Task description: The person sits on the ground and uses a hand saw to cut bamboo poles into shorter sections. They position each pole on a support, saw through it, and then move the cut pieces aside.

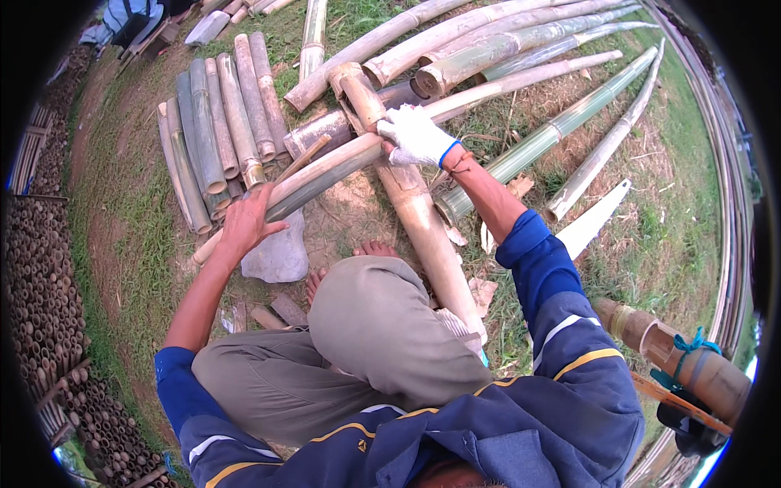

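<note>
A long bamboo pole (324, 168) lies slantwise in front of me, its near end low at the left. My left hand (246, 221), bare, is closed over the pole near that end, thumb stretched along it. My right hand (413, 137), in a white knit glove with a blue cuff, grips the pole farther along, where it crosses a thick bamboo post (423, 220). That post leans away from me and has a cut-out near its top. The gloved fingertips are partly hidden. Beneath the pole sits a pale stone block (277, 248), close to my bare feet.
Short bamboo lengths (236, 102) lie in a row at the left. Longer poles (488, 49) spread across the far side, with a green one (561, 122) at the right. A pale saw-like blade (598, 220) and a cord-tied bamboo tube (700, 374) are at my right. Stacked bamboo (45, 285) lines the left edge.
</note>
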### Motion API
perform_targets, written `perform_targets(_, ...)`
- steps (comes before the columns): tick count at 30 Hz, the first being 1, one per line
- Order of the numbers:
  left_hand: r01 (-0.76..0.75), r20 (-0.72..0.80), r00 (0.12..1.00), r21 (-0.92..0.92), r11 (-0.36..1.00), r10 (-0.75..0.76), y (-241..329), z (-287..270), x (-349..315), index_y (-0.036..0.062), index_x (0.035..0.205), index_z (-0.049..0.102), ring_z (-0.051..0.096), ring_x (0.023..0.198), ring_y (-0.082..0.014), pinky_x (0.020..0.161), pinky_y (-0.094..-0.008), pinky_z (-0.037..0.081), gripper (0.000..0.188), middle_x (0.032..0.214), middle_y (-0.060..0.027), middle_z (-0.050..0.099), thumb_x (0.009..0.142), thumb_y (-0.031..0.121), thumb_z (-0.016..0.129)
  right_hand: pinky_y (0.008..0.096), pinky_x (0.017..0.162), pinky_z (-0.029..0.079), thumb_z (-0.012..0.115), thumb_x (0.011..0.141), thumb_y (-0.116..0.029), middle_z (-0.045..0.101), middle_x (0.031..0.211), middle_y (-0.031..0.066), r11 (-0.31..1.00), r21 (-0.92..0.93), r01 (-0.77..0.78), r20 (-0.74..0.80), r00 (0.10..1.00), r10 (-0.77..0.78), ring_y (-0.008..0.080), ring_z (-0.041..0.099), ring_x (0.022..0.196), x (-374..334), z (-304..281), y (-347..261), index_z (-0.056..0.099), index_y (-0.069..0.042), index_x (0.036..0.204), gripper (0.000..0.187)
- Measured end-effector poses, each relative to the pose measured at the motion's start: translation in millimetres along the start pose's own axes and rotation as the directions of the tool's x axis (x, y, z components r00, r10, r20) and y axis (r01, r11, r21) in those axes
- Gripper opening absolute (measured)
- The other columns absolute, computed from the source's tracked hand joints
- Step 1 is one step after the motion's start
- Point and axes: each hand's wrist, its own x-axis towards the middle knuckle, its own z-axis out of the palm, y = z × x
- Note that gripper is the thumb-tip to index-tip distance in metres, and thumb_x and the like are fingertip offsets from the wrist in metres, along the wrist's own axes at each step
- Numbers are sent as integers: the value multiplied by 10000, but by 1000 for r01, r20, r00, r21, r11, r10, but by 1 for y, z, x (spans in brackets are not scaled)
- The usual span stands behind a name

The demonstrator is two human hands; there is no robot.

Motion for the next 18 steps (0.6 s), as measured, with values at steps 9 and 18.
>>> perform_targets(9,27,49,998,-68,997,-24,-21,0,-22,64,1296,599,733,1011,-456,874,-569,554,693,1095,-216,752,743,339,916,560,880,502,778,859,-357,669,1113,143,999,11,38,-43,998,-38,402,661,1019,-7,2,-9,738,-203,1214,390)
perform_targets(18,361,331,881,-6,932,-339,-151,-10,-128,116,1316,697,749,1088,-424,983,-507,581,789,1129,-226,784,587,273,956,518,787,483,741,901,-292,623,1014,110,972,135,193,-272,951,-151,343,628,940,25,37,-86,731,-217,1172,282)
